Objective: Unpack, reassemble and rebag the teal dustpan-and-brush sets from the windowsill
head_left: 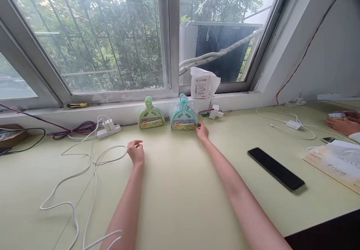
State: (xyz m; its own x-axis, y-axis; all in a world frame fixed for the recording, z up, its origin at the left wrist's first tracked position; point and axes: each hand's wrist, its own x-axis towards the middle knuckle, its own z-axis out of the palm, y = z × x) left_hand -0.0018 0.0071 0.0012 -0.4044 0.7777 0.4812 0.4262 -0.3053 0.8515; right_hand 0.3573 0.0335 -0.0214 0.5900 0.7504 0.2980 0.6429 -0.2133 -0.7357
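Windows (118,47) back a pale green table (180,190). The right hand (201,131) touches the right edge of the turquoise dustpan sets (184,117) at the far side, grip unclear; the left hand (135,151), well apart, is half-open. Green dustpans (151,118) stand left of that stack; a black phone (275,168) lies right, nearer.

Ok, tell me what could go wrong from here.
The right hand is at the right edge of the upright stack of teal plastic dustpan-and-brush sets, so a one-sided push might tip it.

The printed white package by the window, just behind that stack, could perhaps be knocked if the stack were lifted carelessly.

The left hand is beside a looped thin white cable and might snag it.
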